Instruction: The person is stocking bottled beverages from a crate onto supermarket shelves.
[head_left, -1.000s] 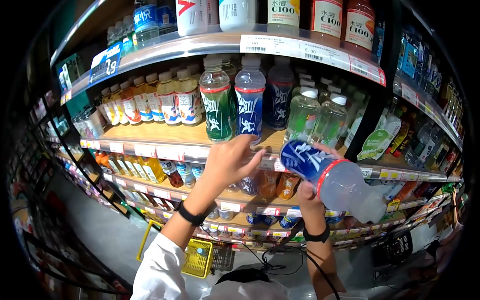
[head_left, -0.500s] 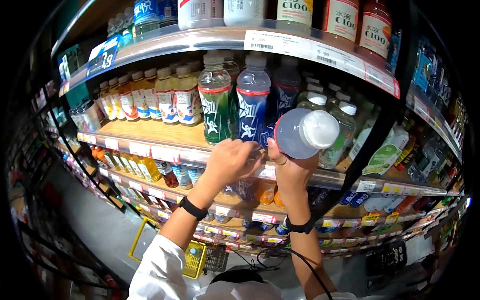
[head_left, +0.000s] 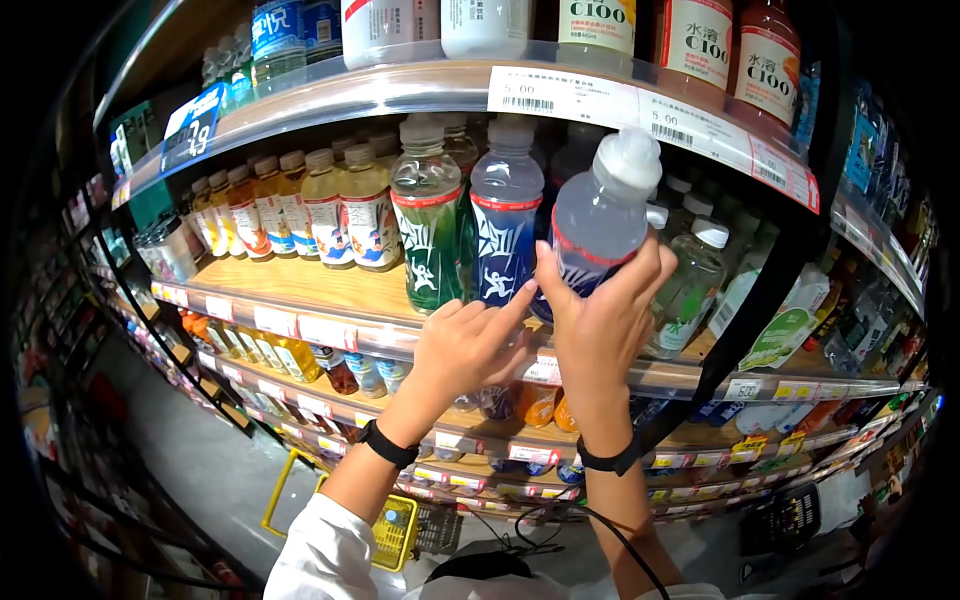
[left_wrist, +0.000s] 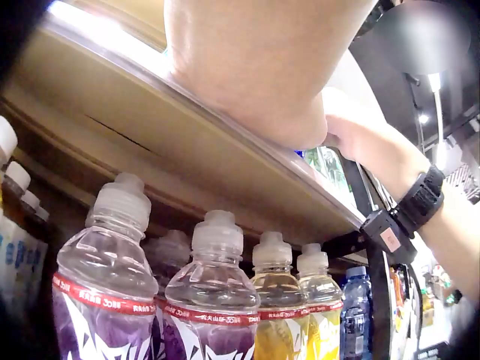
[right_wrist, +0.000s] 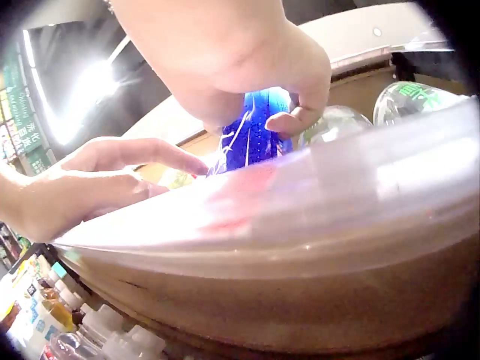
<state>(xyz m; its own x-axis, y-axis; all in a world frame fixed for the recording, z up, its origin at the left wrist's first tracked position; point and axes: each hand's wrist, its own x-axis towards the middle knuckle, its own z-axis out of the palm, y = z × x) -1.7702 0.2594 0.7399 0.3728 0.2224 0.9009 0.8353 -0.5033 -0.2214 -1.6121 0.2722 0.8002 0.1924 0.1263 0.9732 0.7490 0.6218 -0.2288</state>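
My right hand [head_left: 610, 315] grips a sports drink bottle [head_left: 600, 220], thumb on the near side and fingers curled round the far side. The bottle stands nearly upright, tilted a little right, at the front of the shelf. Its blue label [right_wrist: 259, 135] shows in the right wrist view; its base is hidden behind the shelf lip. Left of it, my left hand [head_left: 465, 345] is at the shelf edge, index finger extended toward the bottles, holding nothing. Just behind that hand stand another blue-labelled bottle [head_left: 505, 225] and a green-labelled one [head_left: 430, 230].
The shelf above has a clear lip with price tags [head_left: 535, 92]. Tea bottles [head_left: 368, 215] line the left of this shelf, and a clear bottle [head_left: 695, 285] stands at right. Purple drink bottles [left_wrist: 210, 300] fill the shelf below. A yellow basket [head_left: 395, 525] sits on the floor.
The bottle in my right hand has turned from lying sideways, cap toward me, to nearly upright, and moved left onto the shelf front. My left index finger has straightened.
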